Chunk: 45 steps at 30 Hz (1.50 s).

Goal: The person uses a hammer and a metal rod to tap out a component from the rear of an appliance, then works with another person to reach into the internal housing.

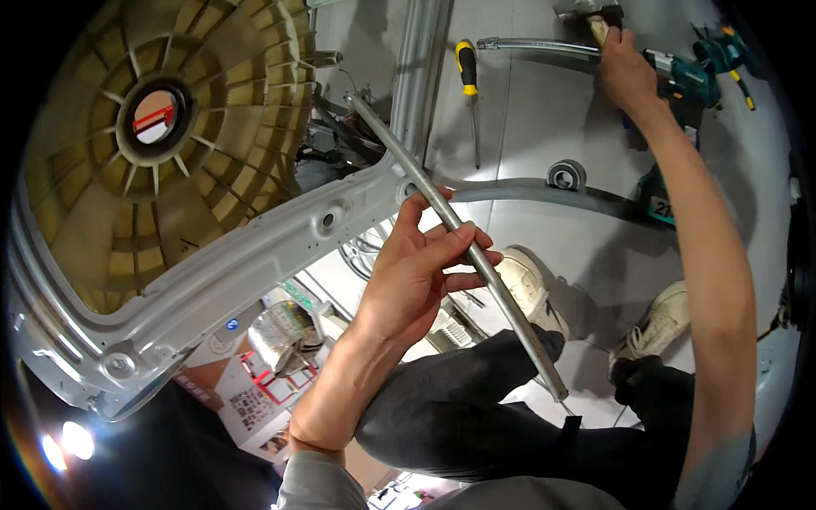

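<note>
My left hand (410, 270) is closed around the middle of a long thin metal tube (515, 320), held between thumb and fingers. The tube slants from the upper left, by the cabinet frame, down to the right above my knee. At the top right my right hand (627, 75) grips the short wooden handle of a hammer (600, 31). Its dark metal head lies at the picture's upper edge, partly cut off. Next to that hand are a chrome wrench bar (535, 44) and a teal cordless power tool (684, 81).
A ribbed yellowish plastic drum (93, 200) with a round hub sits inside a grey metal cabinet frame (280, 242) at the left. A yellow-and-black screwdriver (467, 70) and a ring bearing (566, 175) lie on the grey floor. My shoes (659, 323) are below.
</note>
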{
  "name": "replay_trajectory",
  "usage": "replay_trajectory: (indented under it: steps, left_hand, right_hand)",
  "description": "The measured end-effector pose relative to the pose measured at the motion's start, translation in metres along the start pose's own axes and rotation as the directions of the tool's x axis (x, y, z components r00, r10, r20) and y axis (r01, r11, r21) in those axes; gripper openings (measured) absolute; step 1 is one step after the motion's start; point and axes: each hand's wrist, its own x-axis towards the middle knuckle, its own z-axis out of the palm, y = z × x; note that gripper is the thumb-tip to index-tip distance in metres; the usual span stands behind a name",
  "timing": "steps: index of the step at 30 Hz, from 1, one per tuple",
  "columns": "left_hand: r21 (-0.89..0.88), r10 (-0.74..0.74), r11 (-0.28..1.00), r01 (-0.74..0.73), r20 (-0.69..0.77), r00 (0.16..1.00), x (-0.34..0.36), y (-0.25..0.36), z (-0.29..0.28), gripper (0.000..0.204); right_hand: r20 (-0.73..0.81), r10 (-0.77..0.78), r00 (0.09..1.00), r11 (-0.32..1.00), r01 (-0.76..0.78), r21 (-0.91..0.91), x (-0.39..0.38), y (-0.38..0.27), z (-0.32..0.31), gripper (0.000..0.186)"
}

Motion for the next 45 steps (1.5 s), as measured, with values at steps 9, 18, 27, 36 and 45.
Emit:
replay_trajectory:
  steps: [9,18,27,36,45]
  left_hand:
    - [-0.118,-0.026,0.993,0.006,-0.166,0.986,0.035,0.005,-0.036,0.037]
    - [-0.141,0.018,0.988,-0.061,-0.292,0.956,0.083,0.018,-0.059,0.033]
    - [-0.156,-0.014,0.987,-0.042,-0.343,0.939,0.117,0.014,-0.074,0.033]
    - [-0.167,0.036,0.981,-0.103,-0.362,0.932,0.133,0.015,-0.084,0.028]
    - [-0.073,0.158,0.978,-0.197,-0.364,0.918,0.134,0.011,-0.107,0.024]
  right_hand:
    - [0.442,-0.133,0.887,0.121,-0.428,0.896,0.008,0.013,-0.075,0.02]
    - [0.333,-0.314,0.889,-0.465,-0.45,0.763,-0.076,-0.007,-0.063,0.051]
    - [0.528,-0.188,0.828,-0.376,-0.558,0.74,-0.119,-0.009,-0.057,0.049]
    - [0.588,-0.103,0.803,-0.201,-0.595,0.778,-0.126,-0.035,-0.063,0.051]
    - [0.4,0.005,0.917,0.097,-0.398,0.912,-0.143,-0.051,-0.052,0.052]
